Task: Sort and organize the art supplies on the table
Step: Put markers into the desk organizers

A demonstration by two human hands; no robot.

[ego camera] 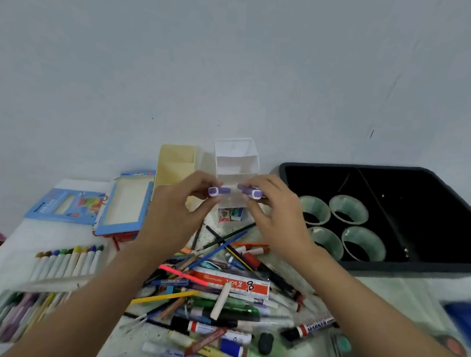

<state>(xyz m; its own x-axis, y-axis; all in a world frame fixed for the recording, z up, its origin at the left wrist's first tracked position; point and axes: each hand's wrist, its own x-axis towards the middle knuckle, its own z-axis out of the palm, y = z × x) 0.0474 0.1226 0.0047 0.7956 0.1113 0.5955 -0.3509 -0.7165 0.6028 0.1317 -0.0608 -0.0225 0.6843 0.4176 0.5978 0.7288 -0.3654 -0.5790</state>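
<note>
Purple cap (219,191) — left hand (172,210) pinches | purple highlighter (251,192) — right hand (278,218) pinches | red-white pen (314,325) reads "MARKER"

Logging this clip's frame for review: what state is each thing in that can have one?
left hand: pinches the left purple piece.
right hand: pinches the right purple piece; pieces apart.
white organizer: upright, upper compartments look empty.
beige holder: upright.
black bin: open, four tape rolls inside.
blue box: open, looks empty.
pen pile: unsorted heap.
</note>
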